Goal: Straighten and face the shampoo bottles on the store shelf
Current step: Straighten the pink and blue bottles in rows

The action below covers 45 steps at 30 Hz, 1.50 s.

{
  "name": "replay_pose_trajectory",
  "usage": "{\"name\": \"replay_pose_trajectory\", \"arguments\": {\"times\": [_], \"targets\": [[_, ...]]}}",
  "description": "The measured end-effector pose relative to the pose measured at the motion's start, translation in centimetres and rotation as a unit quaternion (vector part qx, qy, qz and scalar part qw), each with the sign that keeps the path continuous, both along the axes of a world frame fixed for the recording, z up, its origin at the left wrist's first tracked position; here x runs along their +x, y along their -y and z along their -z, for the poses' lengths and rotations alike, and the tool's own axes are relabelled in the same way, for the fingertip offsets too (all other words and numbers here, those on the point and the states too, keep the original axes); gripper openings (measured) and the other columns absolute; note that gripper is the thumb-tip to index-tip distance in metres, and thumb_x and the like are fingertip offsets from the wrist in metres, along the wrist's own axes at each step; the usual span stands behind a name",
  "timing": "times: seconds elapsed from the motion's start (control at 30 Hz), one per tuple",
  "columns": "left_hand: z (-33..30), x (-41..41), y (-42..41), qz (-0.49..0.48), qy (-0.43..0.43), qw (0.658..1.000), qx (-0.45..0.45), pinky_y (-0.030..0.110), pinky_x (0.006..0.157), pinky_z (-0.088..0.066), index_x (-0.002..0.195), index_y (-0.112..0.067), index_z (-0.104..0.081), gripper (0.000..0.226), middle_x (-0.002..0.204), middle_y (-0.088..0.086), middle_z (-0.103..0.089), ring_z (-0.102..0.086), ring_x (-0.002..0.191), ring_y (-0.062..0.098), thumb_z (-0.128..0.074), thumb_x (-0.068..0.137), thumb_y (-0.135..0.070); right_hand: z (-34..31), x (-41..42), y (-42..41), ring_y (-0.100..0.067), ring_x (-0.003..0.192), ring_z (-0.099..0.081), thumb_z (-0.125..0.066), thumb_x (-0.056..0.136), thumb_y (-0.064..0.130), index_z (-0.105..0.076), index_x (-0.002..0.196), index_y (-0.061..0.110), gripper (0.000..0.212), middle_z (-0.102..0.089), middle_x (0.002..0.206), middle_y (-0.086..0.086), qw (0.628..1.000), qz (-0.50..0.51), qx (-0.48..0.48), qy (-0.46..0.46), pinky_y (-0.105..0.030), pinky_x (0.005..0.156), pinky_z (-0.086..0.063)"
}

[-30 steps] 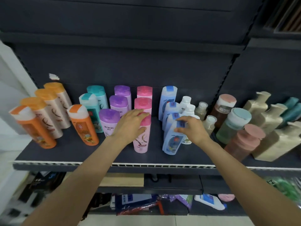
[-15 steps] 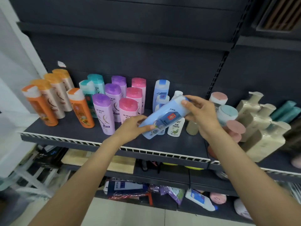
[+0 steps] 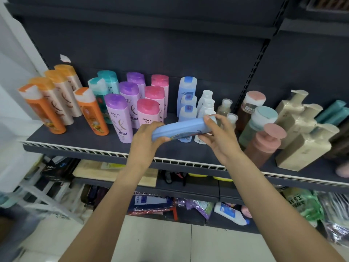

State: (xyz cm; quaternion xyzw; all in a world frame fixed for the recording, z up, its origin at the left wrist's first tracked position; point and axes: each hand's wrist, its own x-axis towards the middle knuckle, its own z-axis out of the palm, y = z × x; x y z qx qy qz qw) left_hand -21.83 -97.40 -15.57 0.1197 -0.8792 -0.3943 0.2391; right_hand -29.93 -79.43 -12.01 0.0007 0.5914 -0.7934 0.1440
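Both sets of fingers point(image 3: 209, 120) clamped on the blue bottle point(image 3: 181, 129) — left hand point(image 3: 146, 138) at its base, right hand point(image 3: 220, 138) at the cap, held sideways above the shelf point(image 3: 79, 137). Its label faces down, mostly hidden — more blue bottles point(image 3: 187, 100) stand upright behind.

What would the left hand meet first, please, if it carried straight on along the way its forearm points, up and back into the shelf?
Probably the front pink-capped bottle, standing just beyond the left hand, which grips the base end of the blue bottle. Depth is unclear from this one view.
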Motion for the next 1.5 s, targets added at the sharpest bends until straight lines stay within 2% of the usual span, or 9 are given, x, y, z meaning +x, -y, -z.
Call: {"name": "replay_pose_trajectory", "arguments": {"times": [0.17,0.33,0.43,0.57,0.8,1.0,1.23,1.37,1.5], "targets": [[0.2,0.4,0.1,0.003,-0.026,0.97,0.242,0.01,0.072,-0.046,0.111,-0.024,-0.058,0.03,0.098,-0.012,-0.06,-0.057,0.084,-0.003,-0.068,0.084,-0.014,1.4,0.7,0.9,-0.02,0.093,-0.064,-0.065,0.088,0.012,-0.055,0.101,0.014,0.016,-0.058,0.102,-0.003,0.995,0.019,-0.092,0.037,-0.029,0.075,-0.059],[0.1,0.5,-0.3,0.043,-0.012,0.841,0.539,0.028,0.087,-0.055,0.129,-0.02,-0.048,0.035,0.107,-0.001,-0.064,-0.068,0.093,0.023,-0.052,0.094,-0.022,2.5,0.7,1.2,-0.017,0.095,-0.061,-0.059,0.091,0.009,-0.058,0.114,0.017,0.025,-0.054,0.114,-0.006,0.987,0.019,-0.151,0.049,-0.027,0.078,-0.057],[0.1,0.8,-0.1,0.039,-0.025,0.828,0.56,0.03,0.09,-0.054,0.13,-0.015,-0.05,0.036,0.114,0.004,-0.06,-0.067,0.098,0.022,-0.054,0.094,-0.017,2.7,0.3,1.1,-0.021,0.108,-0.059,-0.053,0.091,0.002,-0.046,0.135,0.013,0.046,-0.053,0.128,-0.009,0.975,0.002,-0.207,0.082,-0.032,0.089,-0.055],[-0.1,0.9,0.9,0.065,-0.013,0.817,0.573,0.032,0.092,-0.052,0.13,-0.02,-0.05,0.052,0.107,-0.002,-0.066,-0.065,0.103,0.019,-0.057,0.086,0.007,2.7,0.4,0.9,-0.023,0.102,-0.063,-0.044,0.091,-0.006,-0.057,0.106,-0.003,0.02,-0.064,0.112,-0.015,0.976,-0.011,-0.187,0.115,-0.032,0.087,-0.055],[-1.2,1.5,2.0,0.132,-0.012,0.935,0.329,0.03,0.087,-0.053,0.107,-0.03,-0.056,0.061,0.116,-0.007,-0.063,-0.062,0.107,0.012,-0.073,0.069,0.014,2.9,-0.2,1.3,-0.02,0.099,-0.068,-0.057,0.093,0.015,-0.059,0.111,0.008,0.02,-0.071,0.102,-0.009,0.98,-0.023,-0.133,0.147,-0.034,0.08,-0.058],[-2.6,1.5,1.9,0.133,-0.017,0.959,0.251,0.02,0.077,-0.054,0.101,-0.037,-0.056,0.062,0.104,-0.025,-0.061,-0.063,0.099,0.005,-0.074,0.068,0.011,2.7,-0.6,1.7,-0.019,0.095,-0.068,-0.059,0.092,0.019,-0.061,0.111,0.012,0.02,-0.071,0.1,-0.006,0.981,-0.025,-0.115,0.153,-0.036,0.087,-0.056],[-2.4,0.9,2.5,0.077,0.002,0.883,0.463,0.028,0.077,-0.058,0.11,-0.019,-0.06,0.044,0.1,-0.003,-0.07,-0.068,0.091,0.015,-0.071,0.075,0.006,1.9,-0.9,1.3,-0.007,0.074,-0.062,-0.058,0.09,0.012,-0.063,0.104,0.028,0.021,-0.07,0.091,0.005,0.985,-0.046,-0.076,0.149,-0.019,0.06,-0.043],[-1.5,-0.2,2.7,0.044,0.056,0.822,0.564,0.033,0.082,-0.057,0.118,-0.002,-0.057,0.036,0.106,0.012,-0.066,-0.068,0.094,0.027,-0.065,0.084,-0.004,1.6,-1.2,1.0,-0.014,0.09,-0.063,-0.058,0.089,0.007,-0.06,0.116,0.022,0.032,-0.069,0.106,-0.001,0.984,-0.053,-0.116,0.123,-0.023,0.07,-0.051],[-1.1,-0.6,2.8,0.08,0.064,0.81,0.577,0.028,0.083,-0.056,0.127,-0.01,-0.05,0.044,0.122,0.009,-0.058,-0.068,0.098,0.027,-0.062,0.086,-0.001,1.2,-1.4,1.4,-0.016,0.087,-0.059,-0.061,0.088,0.007,-0.063,0.089,0.011,0.005,-0.063,0.094,-0.003,0.997,-0.003,-0.014,0.082,-0.026,0.071,-0.051]]}}
